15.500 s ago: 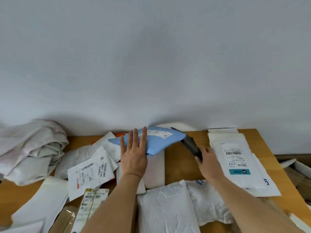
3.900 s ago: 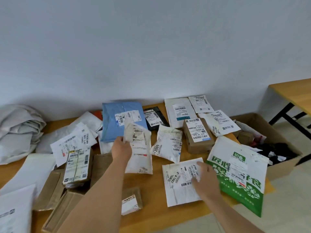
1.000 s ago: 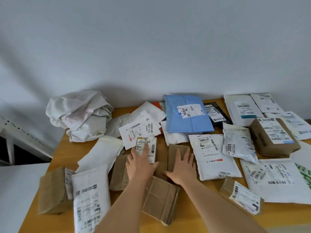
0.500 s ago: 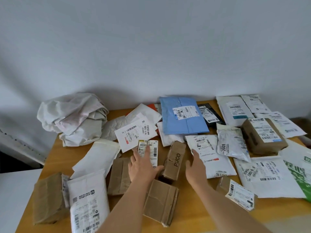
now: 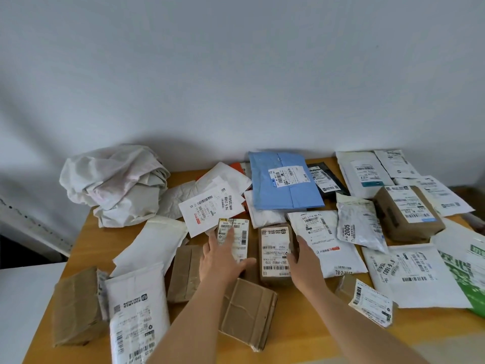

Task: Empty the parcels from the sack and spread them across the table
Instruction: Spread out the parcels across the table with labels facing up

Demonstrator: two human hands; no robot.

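1. Resting my left hand (image 5: pixel 223 258) flat, fingers straight, on a small brown box with a white barcode label (image 5: pixel 233 239) near the middle of the wooden worktop (image 5: pixel 84 243).
2. My right hand (image 5: pixel 301 258) cups the right side of a brown cardboard box with a white shipping label on top (image 5: pixel 275 254); the fingers curl lightly against its edge.
3. That box lies flat between my two hands, just beside the small labelled one.
4. A crumpled white fabric sack (image 5: pixel 115 182) sits in a heap at the far left corner, against the wall.
5. Parcels cover the rest of the worktop: a blue plastic mailer (image 5: pixel 284 189) at the back, a white mailer with a red strip (image 5: pixel 325 245) touching my right hand, and a glossy white pouch marked 2005 (image 5: pixel 359 227) beside it.
6. A plain brown cardboard sleeve (image 5: pixel 249 313) lies under my left forearm, near the front edge.
7. A tall white bag with black print (image 5: pixel 136 313) lies at the front left, next to a brown paper-wrapped packet (image 5: pixel 76 308).
8. A larger brown carton with a label (image 5: pixel 408 212) stands at the right.
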